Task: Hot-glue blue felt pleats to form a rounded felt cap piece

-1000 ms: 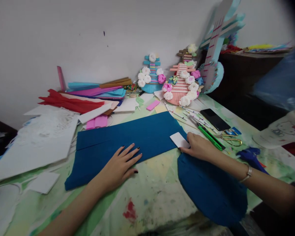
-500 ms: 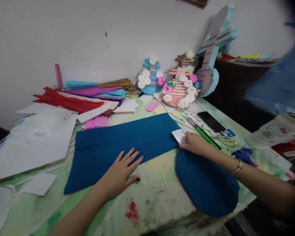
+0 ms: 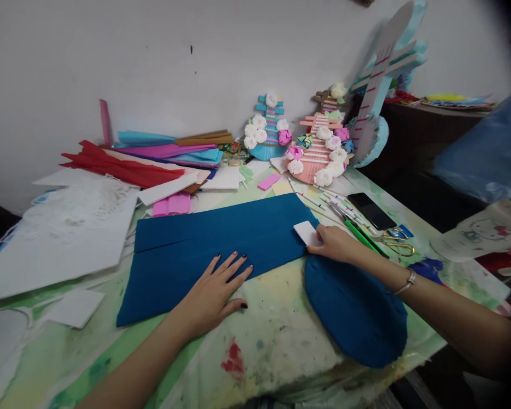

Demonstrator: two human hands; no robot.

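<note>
A long dark-blue covered panel lies across the middle of the table, with a slit or fold line near its left end. My left hand rests flat on its near edge, fingers spread. At the panel's right end my right hand pinches a small white rectangular piece, which lies against the blue surface. Beneath my right forearm sits a rounded dark-blue covered shape, right beside the panel's lower right corner; whether the two are joined I cannot tell.
Scissors, a green cutter, a phone and several thin sticks lie to the right. Flower-trimmed lute models stand at the back. Coloured paper and a white board occupy the left. A cup stands far right.
My right hand and the white piece have shifted slightly left over the panel's right end. My left hand stays flat on the panel. The whole view has moved a little.
</note>
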